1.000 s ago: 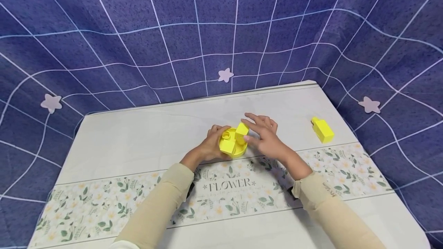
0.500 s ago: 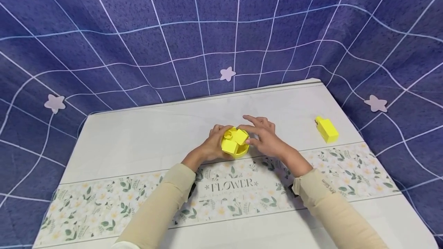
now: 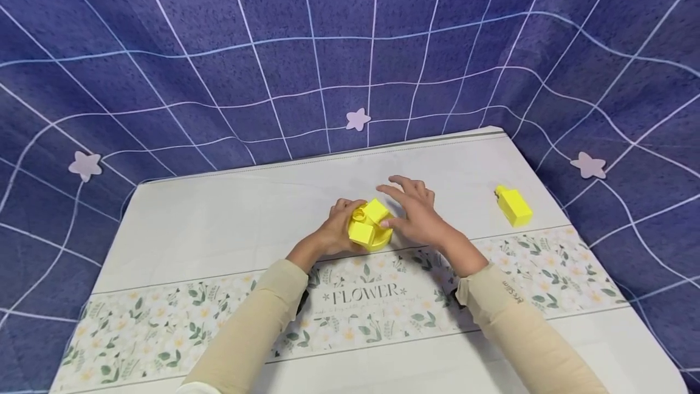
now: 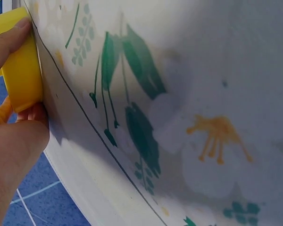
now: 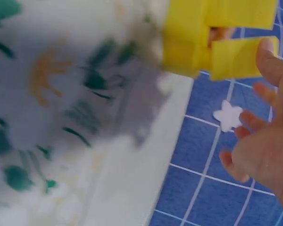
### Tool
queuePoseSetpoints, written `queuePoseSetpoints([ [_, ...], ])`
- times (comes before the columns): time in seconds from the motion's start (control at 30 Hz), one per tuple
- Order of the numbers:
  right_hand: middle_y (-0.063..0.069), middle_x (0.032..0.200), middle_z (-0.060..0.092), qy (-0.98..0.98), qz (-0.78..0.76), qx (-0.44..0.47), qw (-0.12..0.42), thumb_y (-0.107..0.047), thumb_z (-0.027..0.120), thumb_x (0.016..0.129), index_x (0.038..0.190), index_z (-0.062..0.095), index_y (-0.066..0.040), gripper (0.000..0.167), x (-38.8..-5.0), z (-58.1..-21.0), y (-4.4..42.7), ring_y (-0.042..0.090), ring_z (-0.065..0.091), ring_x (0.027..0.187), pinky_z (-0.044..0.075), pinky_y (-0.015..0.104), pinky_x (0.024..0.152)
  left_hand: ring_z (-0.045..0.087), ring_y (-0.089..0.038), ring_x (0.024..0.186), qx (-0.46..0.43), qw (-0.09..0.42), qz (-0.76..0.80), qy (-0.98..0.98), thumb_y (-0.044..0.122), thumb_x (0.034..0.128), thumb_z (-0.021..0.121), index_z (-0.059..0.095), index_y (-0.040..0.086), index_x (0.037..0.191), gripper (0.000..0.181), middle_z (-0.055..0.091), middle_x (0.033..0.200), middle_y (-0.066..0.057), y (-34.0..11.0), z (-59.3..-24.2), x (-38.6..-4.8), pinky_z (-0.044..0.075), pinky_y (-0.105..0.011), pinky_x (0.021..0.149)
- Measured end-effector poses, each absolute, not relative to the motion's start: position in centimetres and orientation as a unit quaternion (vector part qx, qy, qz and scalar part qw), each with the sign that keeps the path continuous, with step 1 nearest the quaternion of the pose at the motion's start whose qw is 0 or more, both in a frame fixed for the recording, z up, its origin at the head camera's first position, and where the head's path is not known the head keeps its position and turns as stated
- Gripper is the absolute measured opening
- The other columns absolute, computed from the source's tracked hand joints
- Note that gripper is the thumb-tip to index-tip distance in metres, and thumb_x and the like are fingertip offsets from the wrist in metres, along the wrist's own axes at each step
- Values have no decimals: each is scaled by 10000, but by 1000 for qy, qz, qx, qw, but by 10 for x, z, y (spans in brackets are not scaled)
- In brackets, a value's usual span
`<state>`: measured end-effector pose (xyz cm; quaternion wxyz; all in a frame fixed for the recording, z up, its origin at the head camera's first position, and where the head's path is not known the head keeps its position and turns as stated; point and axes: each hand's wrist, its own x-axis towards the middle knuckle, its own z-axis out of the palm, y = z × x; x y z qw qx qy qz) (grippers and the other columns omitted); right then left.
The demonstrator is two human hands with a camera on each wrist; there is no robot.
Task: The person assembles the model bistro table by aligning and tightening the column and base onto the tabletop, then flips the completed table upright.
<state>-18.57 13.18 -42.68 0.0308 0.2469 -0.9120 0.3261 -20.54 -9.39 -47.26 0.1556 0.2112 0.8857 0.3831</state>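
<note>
My left hand [image 3: 330, 231] grips the side of a round yellow base [image 3: 383, 241], fingers and thumb around its rim. On the base stand two yellow blocks, a front block [image 3: 361, 233] and a rear block [image 3: 375, 210], beside a short ring-topped peg [image 3: 358, 214]. My right hand [image 3: 417, 219] is at the base's right side, its thumb against the rear block and its other fingers spread away from it. In the right wrist view that thumb touches the face of a yellow block [image 5: 240, 59]. The left wrist view shows the base's curved wall [image 4: 23, 75] under my left fingers.
A loose yellow block with a knobbed end [image 3: 514, 207] lies at the table's right. The white table cover [image 3: 219, 217] has a floral band with the word FLOWER. A blue gridded curtain [image 3: 273, 65] hangs behind and at both sides.
The rear block has turned on the base and shifted slightly left. My right index finger has lifted off it, while the thumb stays near. My left hand keeps its grip.
</note>
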Motion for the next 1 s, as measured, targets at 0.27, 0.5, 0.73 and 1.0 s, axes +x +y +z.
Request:
queuePoseSetpoints([
  [0.27,88,1465,387,-901,341,267,32,-228,747,833,1148,661,-138,338,-190,-419,125,292,310,1241,192,510,980,304,-235,1220,209,159,391,882,140,578,935,357,179,1476,1069,362,1292,-62,-95,-474,-206,304,-447,1092],
  [0.5,139,1294,471,-916,323,229,60,-375,769,810,985,523,-68,431,-194,-424,118,300,337,1119,203,508,934,299,-213,1226,194,167,393,883,142,560,943,360,214,1476,1088,353,1306,-40,-94,-474,-206,300,-426,1096],
  [0.73,131,1520,307,-900,348,263,-1,-239,691,886,1378,528,-143,527,-195,-419,122,326,276,1272,208,521,966,308,-233,1211,203,157,396,881,128,557,941,370,188,1470,1079,366,1286,-60,-95,-473,-205,314,-449,1081],
  [1.0,94,1035,474,-930,314,183,57,-390,743,833,969,497,-61,432,-198,-427,120,283,331,1018,222,481,869,299,-225,1198,201,165,398,880,122,571,934,370,196,1472,1066,360,1271,-53,-94,-474,-205,305,-435,1085],
])
